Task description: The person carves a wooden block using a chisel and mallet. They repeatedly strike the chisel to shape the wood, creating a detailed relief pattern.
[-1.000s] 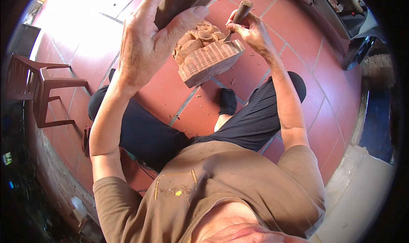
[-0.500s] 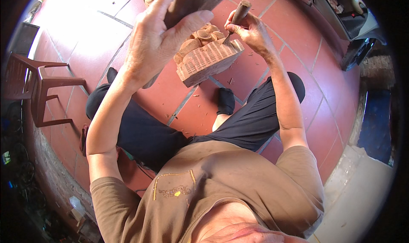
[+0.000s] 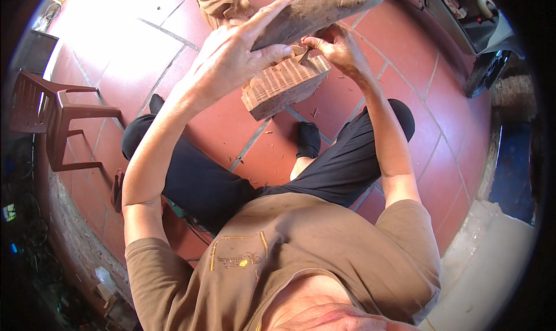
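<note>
My left hand is closed round a thick, dark wooden mallet, its thumb and forefinger stretched along the wood. The mallet's far end reaches over my right hand and covers the top of the chisel held there. That chisel's narrow metal blade stands tilted on the upper face of a carved wooden block. Ridged cut marks run along the block's near edge. My left hand and the mallet hide most of its carved top. The block lies in front of me, between my spread legs.
A brown carved piece with deep folds stands beyond my left hand. Wood chips lie on the red tiled floor. There is a brown plastic chair at left and a motorbike at far right.
My left hand has swung the mallet down and right, over the chisel's handle, which showed before. My right hand and the block stay nearly in place.
</note>
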Action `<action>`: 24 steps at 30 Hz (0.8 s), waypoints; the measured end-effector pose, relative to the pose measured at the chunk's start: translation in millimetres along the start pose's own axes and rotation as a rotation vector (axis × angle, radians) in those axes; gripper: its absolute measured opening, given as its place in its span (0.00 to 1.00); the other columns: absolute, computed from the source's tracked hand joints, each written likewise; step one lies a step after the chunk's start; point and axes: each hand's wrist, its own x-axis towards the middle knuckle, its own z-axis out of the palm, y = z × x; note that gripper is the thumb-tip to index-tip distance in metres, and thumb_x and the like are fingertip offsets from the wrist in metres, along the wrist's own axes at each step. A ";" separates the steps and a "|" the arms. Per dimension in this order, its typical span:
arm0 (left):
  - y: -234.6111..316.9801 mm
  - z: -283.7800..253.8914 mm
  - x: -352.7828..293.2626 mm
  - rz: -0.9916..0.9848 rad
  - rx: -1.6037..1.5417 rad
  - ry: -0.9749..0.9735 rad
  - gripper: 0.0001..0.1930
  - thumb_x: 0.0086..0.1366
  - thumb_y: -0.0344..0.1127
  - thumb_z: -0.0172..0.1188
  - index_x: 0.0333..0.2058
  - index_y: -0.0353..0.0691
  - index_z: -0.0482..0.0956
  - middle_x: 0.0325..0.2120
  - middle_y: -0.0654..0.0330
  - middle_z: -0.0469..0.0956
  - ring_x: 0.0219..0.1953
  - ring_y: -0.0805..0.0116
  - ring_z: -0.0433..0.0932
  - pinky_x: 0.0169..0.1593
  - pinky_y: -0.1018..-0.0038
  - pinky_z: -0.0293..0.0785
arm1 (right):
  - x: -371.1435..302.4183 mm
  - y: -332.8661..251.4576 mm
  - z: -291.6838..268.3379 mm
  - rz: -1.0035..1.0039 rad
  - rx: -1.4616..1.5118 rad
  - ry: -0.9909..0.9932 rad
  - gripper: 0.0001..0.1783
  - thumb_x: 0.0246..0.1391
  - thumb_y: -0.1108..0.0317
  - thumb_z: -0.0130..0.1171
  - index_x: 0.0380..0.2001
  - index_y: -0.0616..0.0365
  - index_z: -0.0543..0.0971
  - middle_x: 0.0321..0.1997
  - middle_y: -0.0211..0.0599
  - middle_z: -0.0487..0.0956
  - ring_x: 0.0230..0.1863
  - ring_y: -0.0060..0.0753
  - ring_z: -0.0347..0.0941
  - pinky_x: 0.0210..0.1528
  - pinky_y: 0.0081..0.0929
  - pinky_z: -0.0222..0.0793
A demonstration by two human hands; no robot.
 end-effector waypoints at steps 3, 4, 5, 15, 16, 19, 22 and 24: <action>0.5 -4.4 4.5 0.070 -0.107 0.171 0.36 0.64 0.50 0.64 0.67 0.47 0.63 0.34 0.44 0.81 0.35 0.50 0.82 0.42 0.63 0.77 | -3.4 -12.0 3.3 -0.015 -0.109 -0.025 0.09 0.55 0.72 0.65 0.39 0.58 0.78 0.33 0.30 0.82 0.36 0.20 0.77 0.42 0.25 0.73; 9.7 -12.1 7.9 0.043 -0.194 0.155 0.37 0.65 0.47 0.64 0.67 0.41 0.59 0.43 0.44 0.76 0.44 0.55 0.77 0.50 0.65 0.72 | -4.9 -11.7 3.3 -0.020 -0.121 -0.018 0.09 0.55 0.72 0.65 0.39 0.58 0.78 0.33 0.30 0.82 0.36 0.19 0.77 0.42 0.25 0.73; 23.4 -23.5 11.5 0.016 -0.280 0.139 0.38 0.67 0.43 0.63 0.68 0.35 0.55 0.52 0.45 0.72 0.53 0.59 0.72 0.57 0.67 0.67 | -5.9 -10.8 3.2 -0.026 -0.133 -0.010 0.09 0.55 0.73 0.64 0.39 0.58 0.78 0.33 0.30 0.82 0.36 0.19 0.77 0.41 0.25 0.72; -0.1 -7.2 0.2 -0.115 0.034 -0.064 0.34 0.64 0.49 0.64 0.65 0.46 0.65 0.32 0.46 0.82 0.35 0.53 0.83 0.43 0.63 0.77 | 9.3 12.9 -13.4 -0.116 -0.050 0.016 0.09 0.59 0.73 0.63 0.40 0.64 0.75 0.34 0.34 0.80 0.38 0.27 0.80 0.43 0.27 0.79; -9.1 -4.4 -1.8 -0.072 0.019 -0.008 0.34 0.64 0.49 0.64 0.65 0.45 0.65 0.33 0.46 0.82 0.35 0.54 0.83 0.43 0.64 0.77 | 9.2 13.7 -14.3 -0.169 -0.063 0.025 0.09 0.59 0.73 0.63 0.41 0.64 0.75 0.34 0.34 0.80 0.38 0.27 0.80 0.43 0.27 0.79; -27.6 3.2 -4.2 0.009 -0.133 0.130 0.34 0.64 0.49 0.65 0.64 0.42 0.66 0.36 0.50 0.82 0.36 0.60 0.82 0.42 0.66 0.77 | 10.0 5.9 -23.8 -0.047 0.020 0.130 0.08 0.59 0.75 0.62 0.40 0.63 0.75 0.34 0.34 0.80 0.38 0.26 0.80 0.44 0.27 0.78; -18.5 -5.1 -3.3 -0.114 -0.296 0.103 0.34 0.62 0.50 0.68 0.61 0.38 0.70 0.38 0.55 0.81 0.38 0.67 0.81 0.43 0.71 0.77 | 5.8 5.4 -25.4 -0.040 0.072 0.124 0.07 0.59 0.76 0.61 0.40 0.62 0.75 0.34 0.33 0.80 0.39 0.26 0.79 0.45 0.27 0.77; -9.7 -11.3 -2.8 -0.212 -0.351 0.048 0.34 0.60 0.51 0.70 0.58 0.36 0.73 0.38 0.57 0.81 0.39 0.70 0.80 0.44 0.73 0.77 | 5.5 3.4 -22.2 -0.035 0.099 0.094 0.07 0.59 0.76 0.62 0.40 0.61 0.75 0.34 0.33 0.80 0.39 0.25 0.79 0.45 0.27 0.77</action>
